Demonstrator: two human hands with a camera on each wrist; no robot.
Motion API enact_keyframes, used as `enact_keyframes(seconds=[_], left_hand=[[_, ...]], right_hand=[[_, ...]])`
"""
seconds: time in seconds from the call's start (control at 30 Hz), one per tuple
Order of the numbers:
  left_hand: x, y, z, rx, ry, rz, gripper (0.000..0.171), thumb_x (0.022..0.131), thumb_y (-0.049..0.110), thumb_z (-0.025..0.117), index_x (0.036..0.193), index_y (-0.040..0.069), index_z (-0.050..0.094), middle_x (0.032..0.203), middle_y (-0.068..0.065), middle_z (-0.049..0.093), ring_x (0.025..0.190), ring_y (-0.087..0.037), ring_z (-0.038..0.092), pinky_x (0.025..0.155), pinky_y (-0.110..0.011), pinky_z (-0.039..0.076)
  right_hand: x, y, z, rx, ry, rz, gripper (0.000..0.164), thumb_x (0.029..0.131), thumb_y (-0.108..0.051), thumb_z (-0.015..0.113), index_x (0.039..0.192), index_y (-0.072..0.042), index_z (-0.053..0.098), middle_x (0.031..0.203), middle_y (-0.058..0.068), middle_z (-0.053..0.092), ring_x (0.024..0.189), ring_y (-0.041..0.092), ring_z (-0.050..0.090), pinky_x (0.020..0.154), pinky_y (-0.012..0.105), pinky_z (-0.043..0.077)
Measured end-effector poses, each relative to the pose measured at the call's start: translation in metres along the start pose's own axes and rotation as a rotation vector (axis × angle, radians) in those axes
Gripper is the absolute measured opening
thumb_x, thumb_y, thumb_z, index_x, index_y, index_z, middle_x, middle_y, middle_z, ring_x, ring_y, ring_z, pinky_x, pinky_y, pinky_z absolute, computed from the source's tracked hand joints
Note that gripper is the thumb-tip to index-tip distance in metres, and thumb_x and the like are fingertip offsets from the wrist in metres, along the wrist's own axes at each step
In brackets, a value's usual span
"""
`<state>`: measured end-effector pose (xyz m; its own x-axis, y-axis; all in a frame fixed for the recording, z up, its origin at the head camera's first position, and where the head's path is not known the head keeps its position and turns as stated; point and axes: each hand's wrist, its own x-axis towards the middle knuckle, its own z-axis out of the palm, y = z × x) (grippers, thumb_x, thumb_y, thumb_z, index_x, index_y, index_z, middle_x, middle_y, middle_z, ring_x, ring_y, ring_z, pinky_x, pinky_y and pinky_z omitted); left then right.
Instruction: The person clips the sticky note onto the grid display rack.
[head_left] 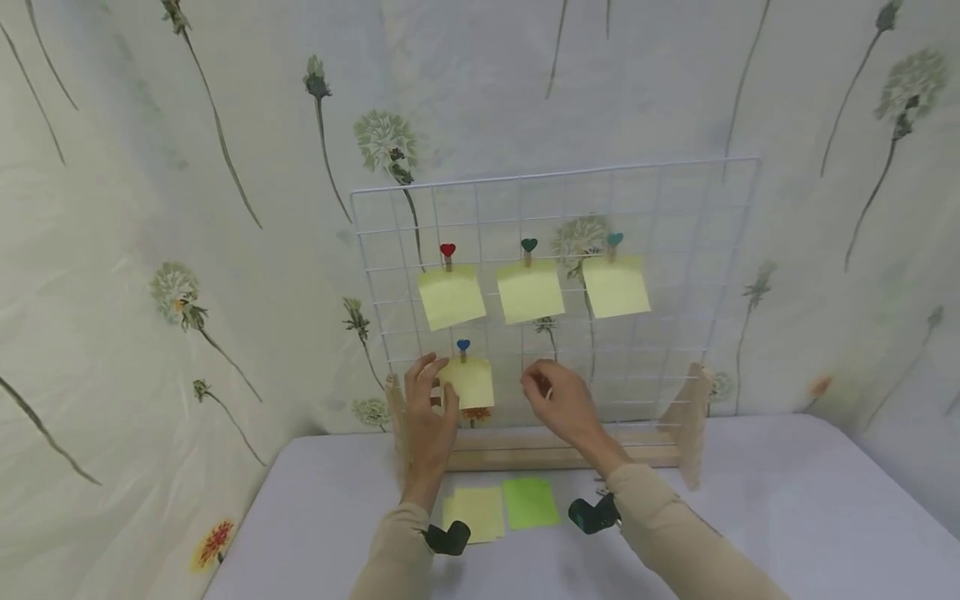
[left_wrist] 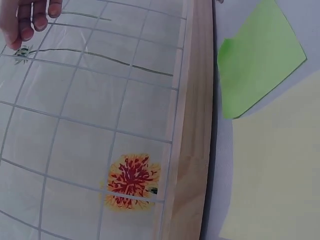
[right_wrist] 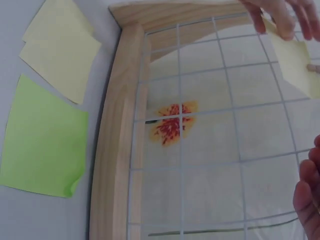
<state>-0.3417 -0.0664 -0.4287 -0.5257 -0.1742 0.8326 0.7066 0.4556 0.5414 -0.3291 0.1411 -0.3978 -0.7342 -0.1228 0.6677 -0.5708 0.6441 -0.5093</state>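
A yellow sticky note (head_left: 474, 385) hangs on the white wire grid (head_left: 637, 350) from a small wooden clip with a blue heart (head_left: 463, 345). At its left edge, my left hand (head_left: 430, 417) holds the note between thumb and fingers. The right wrist view shows the same note (right_wrist: 292, 60) with the left hand's fingers (right_wrist: 280, 20) on it. My right hand (head_left: 566, 404) is to the right of the note, apart from it, before the grid. Its fingers are loosely curled, and no object shows in them, also in the left wrist view (left_wrist: 35, 22).
Higher on the grid hang three yellow notes under clips with a red heart (head_left: 447, 250), a dark green heart (head_left: 529, 245) and a teal heart (head_left: 615, 239). Wooden feet and a bar (head_left: 525, 458) support the grid. Yellow notes (head_left: 476, 512) and a green note (head_left: 531, 502) lie on the table.
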Motion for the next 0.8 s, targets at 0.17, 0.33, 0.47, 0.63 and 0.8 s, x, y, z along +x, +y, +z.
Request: enact_keyframes(seconds=[0.17,0.33,0.47,0.63,0.8], left_hand=[[-0.005,0.001,-0.003,-0.039,0.017,-0.033,0.031,0.09,0.004,0.058,0.119,0.015,0.059,0.122,-0.007,0.053,0.079,-0.015,0.056,0.052,-0.019,0.046],[-0.011,0.003,-0.006,-0.041,0.014,-0.05,0.028,0.089,-0.001,0.058,0.115,0.008,0.058,0.108,-0.011,0.056,0.074,-0.02,0.057,0.051,-0.024,0.046],[-0.015,-0.003,-0.004,-0.039,0.016,-0.073,0.027,0.089,-0.003,0.057,0.114,0.006,0.057,0.104,-0.012,0.057,0.074,-0.02,0.056,0.052,-0.022,0.045],[-0.018,-0.006,-0.005,-0.055,0.016,-0.101,0.027,0.09,0.001,0.056,0.116,0.009,0.056,0.105,-0.009,0.057,0.075,-0.016,0.056,0.052,-0.022,0.045],[-0.024,-0.009,-0.007,-0.09,0.002,-0.176,0.026,0.093,0.007,0.053,0.118,0.014,0.055,0.105,-0.004,0.057,0.076,-0.012,0.055,0.053,-0.021,0.046]], right_hand=[[-0.005,0.008,-0.005,0.041,-0.004,0.05,0.013,0.091,-0.014,0.057,0.092,-0.007,0.067,0.079,-0.002,0.066,0.068,0.008,0.057,0.06,0.022,0.049],[-0.012,0.016,-0.01,0.029,-0.02,0.116,0.015,0.093,-0.018,0.056,0.094,-0.008,0.067,0.077,-0.005,0.065,0.066,0.007,0.057,0.06,0.022,0.048],[-0.016,0.019,-0.013,0.022,-0.016,0.12,0.014,0.093,-0.018,0.056,0.094,-0.009,0.067,0.075,-0.005,0.065,0.065,0.007,0.056,0.059,0.022,0.047],[-0.017,0.02,-0.015,0.036,-0.008,0.105,0.01,0.093,-0.017,0.057,0.092,-0.014,0.066,0.076,-0.001,0.066,0.066,0.006,0.056,0.058,0.021,0.048],[-0.021,0.022,-0.016,0.043,-0.008,0.116,0.01,0.093,-0.018,0.057,0.093,-0.015,0.066,0.077,0.001,0.067,0.067,0.006,0.057,0.059,0.021,0.048]])
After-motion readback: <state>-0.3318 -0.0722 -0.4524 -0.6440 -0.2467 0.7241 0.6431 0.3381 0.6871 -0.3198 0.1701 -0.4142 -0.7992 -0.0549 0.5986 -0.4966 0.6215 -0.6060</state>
